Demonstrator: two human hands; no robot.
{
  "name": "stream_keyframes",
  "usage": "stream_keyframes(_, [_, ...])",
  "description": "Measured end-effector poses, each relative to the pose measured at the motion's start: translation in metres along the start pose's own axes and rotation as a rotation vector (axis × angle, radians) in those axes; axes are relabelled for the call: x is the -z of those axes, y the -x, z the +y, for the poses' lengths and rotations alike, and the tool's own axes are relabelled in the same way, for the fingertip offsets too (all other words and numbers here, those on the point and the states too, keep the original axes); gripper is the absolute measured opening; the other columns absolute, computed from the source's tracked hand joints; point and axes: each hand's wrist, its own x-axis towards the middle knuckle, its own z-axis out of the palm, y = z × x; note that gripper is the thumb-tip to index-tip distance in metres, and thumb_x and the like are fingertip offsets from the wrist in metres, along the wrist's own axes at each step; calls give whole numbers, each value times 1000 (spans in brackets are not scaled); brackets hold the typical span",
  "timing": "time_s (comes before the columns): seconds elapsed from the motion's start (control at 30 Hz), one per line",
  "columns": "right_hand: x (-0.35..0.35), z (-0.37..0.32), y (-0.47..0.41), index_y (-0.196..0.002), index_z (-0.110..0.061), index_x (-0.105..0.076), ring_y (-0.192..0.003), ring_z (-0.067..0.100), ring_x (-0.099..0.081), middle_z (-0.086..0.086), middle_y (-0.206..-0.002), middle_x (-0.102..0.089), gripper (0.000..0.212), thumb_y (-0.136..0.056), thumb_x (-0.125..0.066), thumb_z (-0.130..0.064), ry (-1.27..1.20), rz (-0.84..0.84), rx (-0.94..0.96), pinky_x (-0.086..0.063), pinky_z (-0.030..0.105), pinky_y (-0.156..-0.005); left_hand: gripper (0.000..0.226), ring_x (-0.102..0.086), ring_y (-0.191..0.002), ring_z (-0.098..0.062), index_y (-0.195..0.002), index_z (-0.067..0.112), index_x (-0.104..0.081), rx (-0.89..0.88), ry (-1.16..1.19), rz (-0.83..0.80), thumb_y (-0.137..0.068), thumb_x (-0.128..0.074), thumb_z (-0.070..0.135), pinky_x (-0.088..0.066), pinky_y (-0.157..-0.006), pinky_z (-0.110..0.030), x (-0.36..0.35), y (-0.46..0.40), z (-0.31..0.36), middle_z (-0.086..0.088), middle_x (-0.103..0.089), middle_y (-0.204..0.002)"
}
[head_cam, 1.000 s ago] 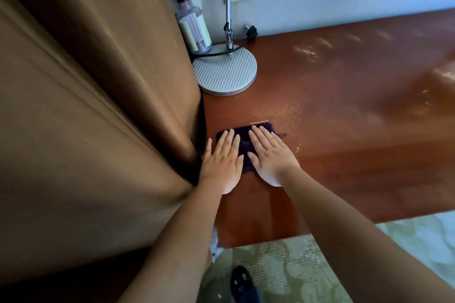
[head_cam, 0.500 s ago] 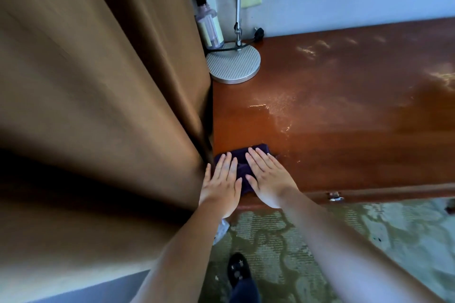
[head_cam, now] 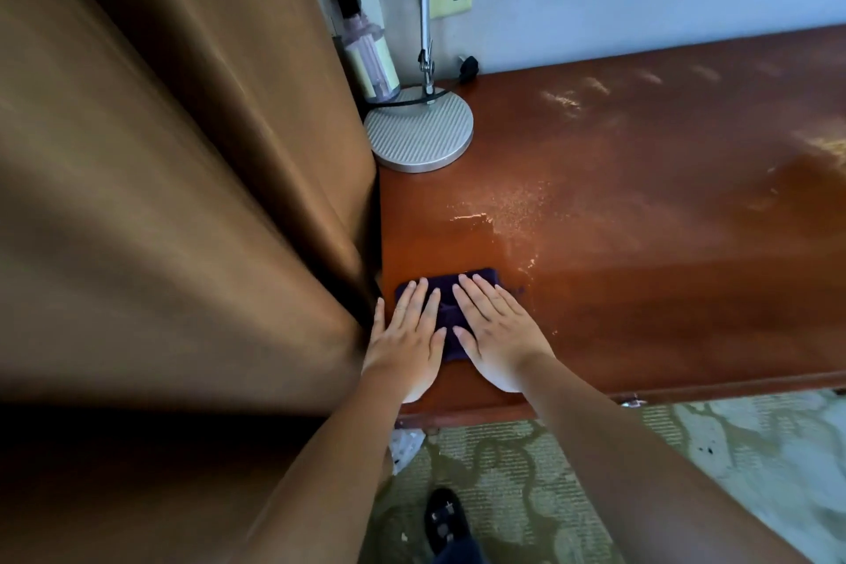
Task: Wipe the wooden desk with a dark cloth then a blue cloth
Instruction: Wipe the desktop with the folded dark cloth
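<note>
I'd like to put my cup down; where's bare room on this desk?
The long stretch of reddish-brown wooden desk right of both hands is bare, though smeared. The left end is crowded: round grey lamp base, brown curtain, dark purple cloth.

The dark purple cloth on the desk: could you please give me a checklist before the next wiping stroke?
1. Left hand flat on the dark purple cloth: ok.
2. Right hand flat on it: ok.
3. Cloth lying fully on the reddish-brown wooden desk: ok.
4. Pale residue ahead wiped: not ok.
5. Round grey ribbed lamp base apart from the cloth: ok.
6. Blue cloth at hand: cannot tell.
</note>
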Motion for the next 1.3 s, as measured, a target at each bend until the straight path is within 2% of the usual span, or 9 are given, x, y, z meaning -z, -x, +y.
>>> stream_keyframes(0.17, [10,12,-37,-150,-16,13,-145,11,18,-2,-159,17,89,-74,37,-55,6,36,-47,16,29,-114,59,20,-146,-12,-153,20,13,-7,-7,27,-99,3,42,9,-119,-46,11,-44,-10,2,19,-160])
stream_keyframes(0.3, [17,21,-64,-151,-16,11,-145,11,17,-3,-159,15,89,-74,34,-54,12,51,-86,14,29,-116,56,21,-146,-13,-153,20,13,-14,1,25,-104,-7,38,10,-119,-47,22,-74,-17,2,19,-160])
stream_keyframes(0.4, [20,26,-77,-151,-16,8,-145,11,16,-3,-160,12,85,-75,24,-50,14,54,-98,13,29,-116,56,21,-146,-13,-152,20,13,-20,5,25,-104,-7,38,10,-118,-47,29,-85,-19,2,19,-160])
stream_keyframes(0.67, [20,21,-71,-150,-15,13,-145,12,18,-2,-159,16,76,-83,20,-50,37,33,-125,13,29,-115,56,22,-145,-12,-151,19,16,15,-11,14,-104,-5,39,11,-118,-49,31,-71,-14,2,21,-159])
stream_keyframes(0.8, [14,10,-48,-145,-16,20,-145,12,19,-4,-154,24,80,-75,35,-52,11,32,-105,16,29,-112,56,22,-145,-13,-151,18,17,13,-6,21,-104,-5,39,12,-118,-46,22,-50,-10,2,22,-159])
stream_keyframes(0.9, [13,8,-43,-139,-17,25,-144,12,20,-4,-149,29,81,-67,43,-51,0,25,-92,17,29,-112,61,22,-145,-14,-151,17,17,3,-8,37,-97,11,44,13,-117,-41,17,-43,-10,0,21,-159])
stream_keyframes(1.0, [12,11,-49,-143,-18,22,-139,8,27,-5,-155,23,77,-75,30,-51,-9,17,-86,18,29,-113,82,20,-146,-14,-152,17,14,-11,0,50,-75,28,45,14,-115,-39,16,-48,-11,0,19,-160])
stream_keyframes(1.17, [21,19,-73,-150,-17,12,-143,10,21,-4,-157,20,85,-73,26,-50,6,14,-80,15,29,-115,57,20,-146,-13,-152,18,12,2,24,63,-103,-6,39,12,-118,-42,27,-74,-21,1,19,-160])
stream_keyframes(1.3, [26,28,-101,-151,-17,10,-144,10,19,-3,-158,16,86,-74,24,-51,13,35,-95,14,30,-115,56,20,-146,-13,-153,19,12,-20,18,60,-104,-8,39,12,-118,-43,37,-102,-32,1,18,-160])
